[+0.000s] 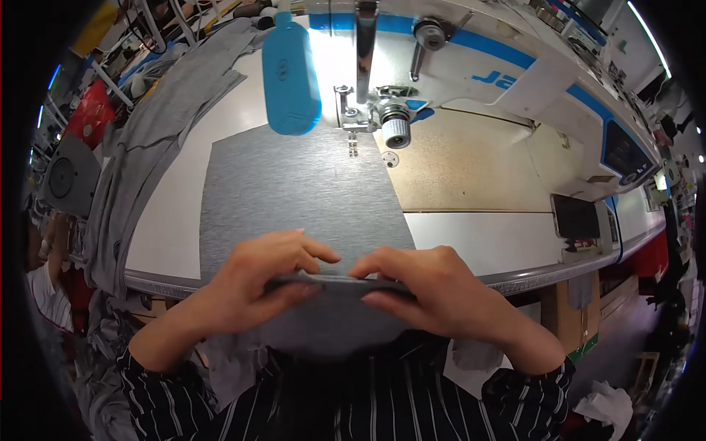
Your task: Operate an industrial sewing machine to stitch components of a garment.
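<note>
Heathered grey knit fabric (298,198) lies on the white table and runs back under the presser foot (353,144) of a white and blue sewing machine (452,60). Its front part is raised near my body, with a folded edge between my two hands. My left hand (265,278) pinches that edge between thumb and fingers, its index finger stretched out over the fabric. My right hand (422,284) grips the same edge a short way to the right. The rest of the fabric hangs down toward my lap. A blue plastic cover (291,80) hangs left of the needle area.
Long grey fabric pieces (149,143) drape over the table's left side. A phone-like dark screen (575,216) stands at the right edge. A grey fan-like or speaker-like unit (69,173) is at far left, near a person in striped clothing (48,295). A cardboard box (571,308) stands below right.
</note>
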Demonstrator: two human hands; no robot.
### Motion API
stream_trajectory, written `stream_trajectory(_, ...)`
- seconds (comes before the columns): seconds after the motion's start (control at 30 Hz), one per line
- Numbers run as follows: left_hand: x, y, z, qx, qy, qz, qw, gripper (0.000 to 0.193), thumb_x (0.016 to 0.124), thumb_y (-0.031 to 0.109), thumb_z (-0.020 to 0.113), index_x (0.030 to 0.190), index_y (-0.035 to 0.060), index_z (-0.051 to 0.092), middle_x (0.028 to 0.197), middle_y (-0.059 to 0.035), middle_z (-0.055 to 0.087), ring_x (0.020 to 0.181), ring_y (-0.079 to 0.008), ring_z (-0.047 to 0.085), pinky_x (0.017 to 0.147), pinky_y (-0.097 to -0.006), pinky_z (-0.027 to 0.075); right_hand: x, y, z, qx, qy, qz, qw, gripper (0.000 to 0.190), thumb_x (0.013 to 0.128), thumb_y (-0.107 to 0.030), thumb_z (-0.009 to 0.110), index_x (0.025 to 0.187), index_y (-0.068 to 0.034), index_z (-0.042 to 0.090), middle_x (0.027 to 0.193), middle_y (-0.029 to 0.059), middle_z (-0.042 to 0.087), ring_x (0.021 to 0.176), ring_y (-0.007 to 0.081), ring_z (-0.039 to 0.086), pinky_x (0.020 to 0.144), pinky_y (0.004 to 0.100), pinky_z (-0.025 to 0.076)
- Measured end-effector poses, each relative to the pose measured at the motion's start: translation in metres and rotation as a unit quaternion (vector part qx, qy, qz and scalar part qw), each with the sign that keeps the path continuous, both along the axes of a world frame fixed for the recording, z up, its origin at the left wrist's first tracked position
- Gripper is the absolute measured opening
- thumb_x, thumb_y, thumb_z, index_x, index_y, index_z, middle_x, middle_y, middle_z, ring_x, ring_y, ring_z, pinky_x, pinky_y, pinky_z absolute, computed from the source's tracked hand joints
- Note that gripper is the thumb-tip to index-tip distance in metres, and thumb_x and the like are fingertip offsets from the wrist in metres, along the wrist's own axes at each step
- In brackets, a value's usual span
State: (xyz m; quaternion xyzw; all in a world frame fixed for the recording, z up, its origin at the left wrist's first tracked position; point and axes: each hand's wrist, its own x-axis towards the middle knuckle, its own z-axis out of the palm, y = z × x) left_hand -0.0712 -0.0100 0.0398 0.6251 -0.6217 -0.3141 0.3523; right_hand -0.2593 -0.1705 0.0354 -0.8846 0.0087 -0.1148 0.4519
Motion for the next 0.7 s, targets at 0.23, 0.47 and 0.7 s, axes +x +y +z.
stream_trajectory(0.23, 0.016, -0.025, -0.022, -0.016, -0.028, 0.056, 0.998, 0.016, 0.086, 0.009, 0.062, 0.102, 0.0043, 0.062, 0.119, -0.0127, 0.064, 0.11, -0.0274, 0.061, 0.107, -0.0487, 0.036, 0.012, -0.028, -0.021, -0.182, -0.03, -0.089, 0.979, 0.012, 0.084, -0.009, 0.066, 0.094, -0.004, 0.061, 0.087, 0.0114, 0.065, 0.073, 0.0262, 0.066, 0.064, 0.0349, 0.051)
stream_trajectory(0.47, 0.014, -0.038, -0.027, -0.087, -0.182, 0.047, 0.978, 0.029, 0.088, 0.016, 0.062, 0.117, 0.0096, 0.061, 0.13, -0.0085, 0.058, 0.13, -0.0273, 0.047, 0.113, -0.0533, 0.027, -0.011, -0.047, -0.021, -0.142, 0.049, -0.14, 0.979, 0.014, 0.087, -0.016, 0.065, 0.088, -0.002, 0.061, 0.079, 0.0118, 0.065, 0.07, 0.028, 0.064, 0.063, 0.0353, 0.048)
stream_trajectory(0.7, -0.006, -0.068, -0.035, -0.171, -0.238, -0.02, 0.956, 0.027, 0.075, 0.012, 0.075, 0.099, 0.0113, 0.062, 0.125, -0.0065, 0.06, 0.126, -0.0286, 0.051, 0.108, -0.055, 0.034, -0.011, -0.039, -0.023, -0.164, 0.002, -0.112, 0.98, 0.022, 0.083, -0.021, 0.072, 0.085, -0.003, 0.058, 0.075, 0.0108, 0.064, 0.068, 0.0278, 0.064, 0.062, 0.0356, 0.047)
